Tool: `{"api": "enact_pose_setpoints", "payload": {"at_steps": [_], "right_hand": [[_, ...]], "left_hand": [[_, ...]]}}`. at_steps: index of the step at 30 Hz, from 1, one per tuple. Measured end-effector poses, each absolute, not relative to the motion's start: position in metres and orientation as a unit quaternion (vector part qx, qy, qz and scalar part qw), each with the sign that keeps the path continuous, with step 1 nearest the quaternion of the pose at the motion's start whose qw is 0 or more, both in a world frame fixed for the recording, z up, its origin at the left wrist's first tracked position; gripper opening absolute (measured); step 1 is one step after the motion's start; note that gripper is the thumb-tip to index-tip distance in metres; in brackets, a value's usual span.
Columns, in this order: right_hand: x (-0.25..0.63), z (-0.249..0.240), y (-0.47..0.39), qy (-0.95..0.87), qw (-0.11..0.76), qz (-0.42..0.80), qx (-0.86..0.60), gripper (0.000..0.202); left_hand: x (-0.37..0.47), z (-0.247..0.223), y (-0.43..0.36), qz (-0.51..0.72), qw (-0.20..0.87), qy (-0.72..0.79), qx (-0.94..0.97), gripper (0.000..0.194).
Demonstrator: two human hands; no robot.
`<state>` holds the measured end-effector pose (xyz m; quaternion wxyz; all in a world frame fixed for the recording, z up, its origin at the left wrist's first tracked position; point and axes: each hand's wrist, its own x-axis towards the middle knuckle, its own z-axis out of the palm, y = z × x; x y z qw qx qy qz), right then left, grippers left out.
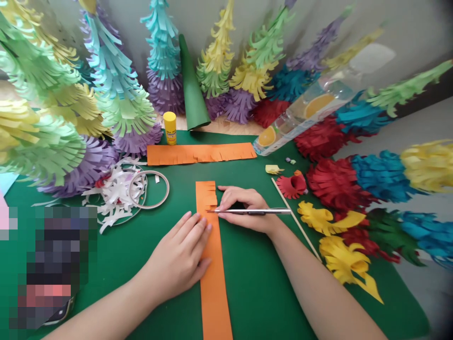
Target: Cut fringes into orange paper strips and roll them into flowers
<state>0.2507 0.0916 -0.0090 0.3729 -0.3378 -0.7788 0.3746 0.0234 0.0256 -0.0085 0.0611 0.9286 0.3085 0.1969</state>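
A long orange paper strip (215,283) runs from the front edge of the view to the middle of the green table, with short slits along its upper right edge. My left hand (186,248) lies flat over the strip's left side, fingers stretched out. In my right hand (244,208) is a slim silver craft knife (260,212), pinched between thumb and fingers, its tip on the strip just above my left fingertips. Farther back lies a second orange strip (201,153) with slits along its lower edge.
Fringed paper cones (164,61) line the back and both sides. A glue stick (170,128), a green cone (194,94), a plastic bottle (300,113), tape rings (168,191), white scraps (115,189), a thin stick (297,219) and yellow curls (343,259) surround the strips.
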Motion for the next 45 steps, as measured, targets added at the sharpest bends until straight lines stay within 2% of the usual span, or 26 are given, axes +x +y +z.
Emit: {"api": "enact_pose_setpoints", "payload": {"at_steps": [4, 24, 31, 45], "right_hand": [[0.252, -0.008, 0.092, -0.788, 0.346, 0.378, -0.341, 0.005], [0.250, -0.006, 0.093, -0.819, 0.318, 0.353, -0.322, 0.004], [0.251, -0.002, 0.092, -0.840, 0.295, 0.306, -0.337, 0.008], [0.262, 0.005, 0.097, -0.849, 0.268, 0.329, -0.315, 0.012]], "left_hand": [[0.023, -0.009, 0.026, 0.206, 0.065, 0.307, 0.927, 0.043], [0.023, -0.009, 0.025, 0.187, 0.067, 0.317, 0.927, 0.042], [0.024, -0.012, 0.024, 0.166, 0.051, 0.325, 0.930, 0.042], [0.024, -0.012, 0.025, 0.174, 0.049, 0.328, 0.927, 0.038]]}}
